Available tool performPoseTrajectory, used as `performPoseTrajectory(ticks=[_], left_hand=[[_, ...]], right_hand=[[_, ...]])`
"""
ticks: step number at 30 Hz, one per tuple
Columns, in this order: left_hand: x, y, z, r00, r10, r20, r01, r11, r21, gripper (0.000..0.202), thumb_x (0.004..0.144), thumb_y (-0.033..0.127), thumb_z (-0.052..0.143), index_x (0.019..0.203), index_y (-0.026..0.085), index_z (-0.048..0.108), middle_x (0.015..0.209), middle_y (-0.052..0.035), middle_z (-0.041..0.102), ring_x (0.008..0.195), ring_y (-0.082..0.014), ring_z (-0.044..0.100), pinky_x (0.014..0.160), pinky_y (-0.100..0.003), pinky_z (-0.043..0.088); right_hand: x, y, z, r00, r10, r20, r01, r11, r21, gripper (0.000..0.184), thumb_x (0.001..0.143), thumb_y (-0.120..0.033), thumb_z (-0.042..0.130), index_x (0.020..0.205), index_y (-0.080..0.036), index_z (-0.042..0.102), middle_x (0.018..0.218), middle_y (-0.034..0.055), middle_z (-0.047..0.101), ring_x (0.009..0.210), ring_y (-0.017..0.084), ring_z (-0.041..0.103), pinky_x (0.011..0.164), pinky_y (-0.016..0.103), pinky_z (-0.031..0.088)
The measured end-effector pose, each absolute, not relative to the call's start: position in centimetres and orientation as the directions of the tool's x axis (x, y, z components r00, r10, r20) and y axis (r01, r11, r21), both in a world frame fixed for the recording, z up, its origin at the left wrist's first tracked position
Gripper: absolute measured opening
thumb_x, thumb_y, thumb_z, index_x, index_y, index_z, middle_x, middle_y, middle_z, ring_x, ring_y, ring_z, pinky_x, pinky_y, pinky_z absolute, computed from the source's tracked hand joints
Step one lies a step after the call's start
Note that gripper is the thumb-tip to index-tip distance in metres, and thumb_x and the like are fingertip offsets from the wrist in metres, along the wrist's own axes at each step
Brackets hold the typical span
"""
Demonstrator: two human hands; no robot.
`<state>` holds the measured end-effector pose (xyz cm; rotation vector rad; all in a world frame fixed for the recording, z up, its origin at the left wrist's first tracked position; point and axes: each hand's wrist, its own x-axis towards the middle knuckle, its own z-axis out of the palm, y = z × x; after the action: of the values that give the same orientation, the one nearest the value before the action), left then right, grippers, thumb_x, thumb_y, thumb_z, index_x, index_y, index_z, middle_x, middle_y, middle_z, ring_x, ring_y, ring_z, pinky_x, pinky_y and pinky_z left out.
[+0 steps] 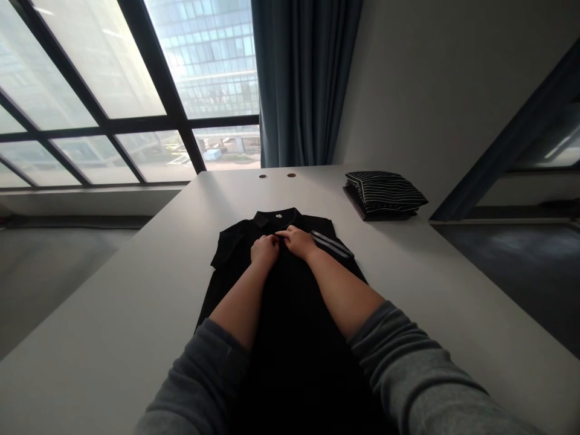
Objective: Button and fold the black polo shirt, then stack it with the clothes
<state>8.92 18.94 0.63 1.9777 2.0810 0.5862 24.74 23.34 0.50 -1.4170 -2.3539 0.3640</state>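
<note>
A black collared shirt (290, 314) with short sleeves lies spread on the white table (149, 290), its collar toward the far end. Two light grey stripes mark the right-hand sleeve. My left hand (265, 249) pinches the cloth at the front opening just under the collar. Close beside it, my right hand (298, 241) has its fingers bent onto the same spot, the index finger reaching toward the left fingertips. Any button between the fingertips is too small and dark to make out.
A folded stack of dark cloth (385, 193), striped on top, sits at the table's far right. Two round holes (291, 175) pierce the tabletop near its far edge. Behind hangs a blue curtain (303, 84) beside large windows (217, 60).
</note>
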Motion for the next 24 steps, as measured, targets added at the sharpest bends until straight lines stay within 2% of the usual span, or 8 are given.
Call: performPoseTrajectory(ticks=[3,6,11,18,24], left_hand=[[7.9,19.4,0.6,-0.039,0.994,0.099,0.897,-0.009,0.441,0.027,0.097,0.029,0.057,0.113,0.028,0.079,0.120,-0.0076,0.074,0.107,-0.0243,0.067,0.093,-0.034,0.050],[7.2,19.9,0.7,-0.038,0.996,0.075,0.876,-0.002,0.482,0.021,0.093,0.033,0.065,0.107,0.029,0.080,0.118,-0.0059,0.075,0.106,-0.0235,0.067,0.090,-0.032,0.050],[7.5,19.8,0.8,-0.067,0.995,0.075,0.860,0.019,0.510,0.018,0.090,0.037,0.070,0.103,0.028,0.080,0.117,-0.0038,0.076,0.104,-0.0220,0.067,0.089,-0.031,0.049],[8.6,19.2,1.4,-0.102,0.992,0.074,0.898,0.060,0.437,0.020,0.095,0.037,0.062,0.100,0.026,0.078,0.118,-0.0071,0.073,0.111,-0.0266,0.065,0.095,-0.039,0.048],[8.8,19.3,1.4,-0.101,0.989,0.109,0.852,0.030,0.522,0.018,0.098,0.029,0.057,0.102,0.022,0.072,0.116,-0.0076,0.074,0.106,-0.0232,0.067,0.093,-0.035,0.049]], right_hand=[[24.8,23.1,0.4,-0.516,0.833,0.199,0.732,0.550,-0.402,0.041,0.100,-0.025,0.059,0.139,-0.032,0.069,0.125,0.0044,0.063,0.105,0.015,0.065,0.093,0.022,0.050],[24.8,23.1,0.8,-0.528,0.832,0.173,0.740,0.550,-0.387,0.028,0.100,-0.027,0.060,0.122,-0.026,0.078,0.118,0.0056,0.064,0.102,0.016,0.065,0.090,0.023,0.049],[24.9,23.4,1.1,-0.546,0.818,0.185,0.724,0.571,-0.388,0.020,0.100,-0.024,0.061,0.109,-0.021,0.078,0.114,0.0060,0.064,0.099,0.015,0.063,0.088,0.022,0.048],[25.2,23.9,0.6,-0.563,0.791,0.239,0.673,0.606,-0.424,0.015,0.096,-0.019,0.064,0.103,-0.018,0.077,0.110,0.0048,0.064,0.096,0.014,0.062,0.090,0.022,0.047],[25.2,24.2,0.4,-0.566,0.764,0.311,0.606,0.641,-0.471,0.015,0.093,-0.013,0.064,0.103,-0.016,0.075,0.107,0.0046,0.064,0.097,0.014,0.062,0.093,0.023,0.048]])
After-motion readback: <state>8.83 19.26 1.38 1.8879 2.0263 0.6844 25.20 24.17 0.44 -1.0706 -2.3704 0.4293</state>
